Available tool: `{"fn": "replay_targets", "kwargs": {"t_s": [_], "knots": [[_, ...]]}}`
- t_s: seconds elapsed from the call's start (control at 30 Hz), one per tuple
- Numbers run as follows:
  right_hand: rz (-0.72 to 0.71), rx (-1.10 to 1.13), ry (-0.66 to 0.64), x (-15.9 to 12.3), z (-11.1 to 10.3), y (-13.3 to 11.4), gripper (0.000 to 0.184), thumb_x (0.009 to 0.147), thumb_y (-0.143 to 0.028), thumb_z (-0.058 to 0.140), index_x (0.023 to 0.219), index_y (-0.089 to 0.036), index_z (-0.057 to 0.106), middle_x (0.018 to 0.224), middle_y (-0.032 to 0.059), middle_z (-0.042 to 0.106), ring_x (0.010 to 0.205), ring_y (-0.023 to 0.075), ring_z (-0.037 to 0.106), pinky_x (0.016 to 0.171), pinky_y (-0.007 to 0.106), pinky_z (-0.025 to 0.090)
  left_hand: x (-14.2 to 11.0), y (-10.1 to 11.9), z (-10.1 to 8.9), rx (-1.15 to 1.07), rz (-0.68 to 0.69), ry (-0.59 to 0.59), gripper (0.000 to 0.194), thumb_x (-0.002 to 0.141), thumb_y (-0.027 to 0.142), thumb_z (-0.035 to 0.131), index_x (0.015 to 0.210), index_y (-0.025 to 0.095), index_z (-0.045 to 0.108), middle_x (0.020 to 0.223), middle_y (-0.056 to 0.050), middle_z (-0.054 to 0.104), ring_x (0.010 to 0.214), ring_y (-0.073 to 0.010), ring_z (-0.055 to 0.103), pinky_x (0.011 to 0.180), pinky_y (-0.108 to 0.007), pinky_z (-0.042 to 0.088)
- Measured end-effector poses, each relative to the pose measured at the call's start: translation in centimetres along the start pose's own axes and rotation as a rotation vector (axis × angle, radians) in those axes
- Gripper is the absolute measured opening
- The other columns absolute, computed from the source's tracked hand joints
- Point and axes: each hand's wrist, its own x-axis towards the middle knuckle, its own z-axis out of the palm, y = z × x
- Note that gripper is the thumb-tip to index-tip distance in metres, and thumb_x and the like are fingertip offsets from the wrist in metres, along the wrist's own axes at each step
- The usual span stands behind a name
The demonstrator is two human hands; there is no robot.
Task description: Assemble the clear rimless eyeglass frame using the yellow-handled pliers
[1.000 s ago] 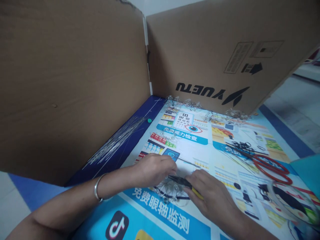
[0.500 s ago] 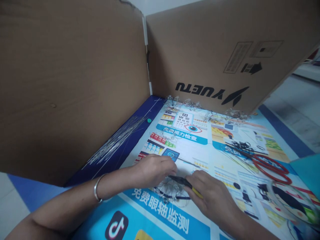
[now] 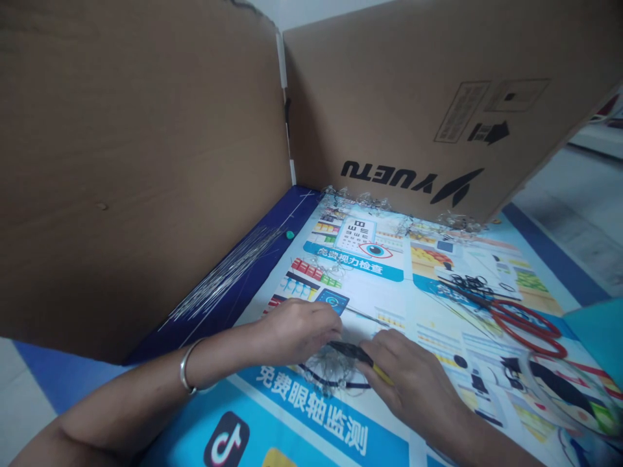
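Note:
My left hand (image 3: 296,327), a silver bangle on its wrist, rests on the printed poster (image 3: 438,311) with its fingers curled over a small piece of wire and clear beads (image 3: 333,373). Just to its right, my right hand (image 3: 409,379) is closed round a pair of small pliers (image 3: 353,352) with yellow handles. The dark jaws point left toward the fingertips of my left hand. The beaded wirework lies on the poster just below the jaws. What my left fingers pinch is too small to name.
Cardboard panels (image 3: 146,149) stand as walls at the left and back. A fan of thin metal wires (image 3: 228,272) lies along the left panel. Red-handled scissors (image 3: 528,321) and dark rings lie at the right. Clear beads (image 3: 418,220) line the back panel's foot.
Both hands stay almost still. The beaded wirework under the pliers has shifted slightly.

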Motion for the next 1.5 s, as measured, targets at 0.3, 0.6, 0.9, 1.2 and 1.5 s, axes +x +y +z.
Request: {"fn": "replay_targets", "kwargs": {"t_s": [0.3,0.6,0.9,1.2,1.5], "knots": [[0.029,-0.049,-0.012,-1.8,-1.7,0.5,0.023,0.089,-0.034,0.043,0.098,-0.019,0.060,0.085,0.0075,0.061,0.076,0.0204,0.056,0.065,0.033,0.046,-0.1,-0.6,0.0,-0.013,0.011,-0.020,0.016,0.092,0.021,0.041,0.088,0.016,0.055,0.080,-0.003,0.062,0.071,-0.0122,0.057,0.063,-0.023,0.042],[0.089,-0.057,-0.058,-2.6,-1.9,-0.9,0.019,0.086,-0.033,0.047,0.090,-0.021,0.061,0.081,0.0062,0.060,0.074,0.0211,0.056,0.064,0.033,0.043,-0.2,-0.3,-0.1,-0.013,0.018,-0.035,0.017,0.092,0.022,0.039,0.087,0.016,0.055,0.079,-0.001,0.061,0.070,-0.0115,0.056,0.062,-0.023,0.043],[0.052,-0.104,-0.048,-2.0,-2.0,-1.0,0.023,0.090,-0.031,0.041,0.081,-0.020,0.060,0.072,0.0046,0.058,0.067,0.0183,0.055,0.059,0.029,0.040,-0.4,-0.4,0.2,0.018,0.032,-0.042,0.013,0.090,0.020,0.042,0.088,0.017,0.054,0.080,-0.002,0.062,0.068,-0.0122,0.057,0.058,-0.023,0.041],[0.022,-0.137,-0.019,-1.9,-1.8,-1.1,0.028,0.092,-0.030,0.038,0.082,-0.020,0.062,0.069,0.0041,0.057,0.065,0.0169,0.054,0.058,0.028,0.039,-0.1,0.1,0.6,0.008,0.055,-0.059,0.015,0.090,0.022,0.042,0.087,0.016,0.055,0.078,-0.002,0.062,0.071,-0.0120,0.057,0.062,-0.023,0.044],[0.024,-0.111,-0.032,-2.1,-1.7,-1.2,0.015,0.088,-0.025,0.046,0.084,-0.020,0.060,0.070,0.0030,0.056,0.065,0.0186,0.053,0.058,0.029,0.036,-0.2,0.2,1.5,0.088,0.056,-0.016,0.015,0.089,0.023,0.043,0.082,0.017,0.056,0.075,-0.001,0.062,0.068,-0.0129,0.057,0.060,-0.024,0.042]]}}
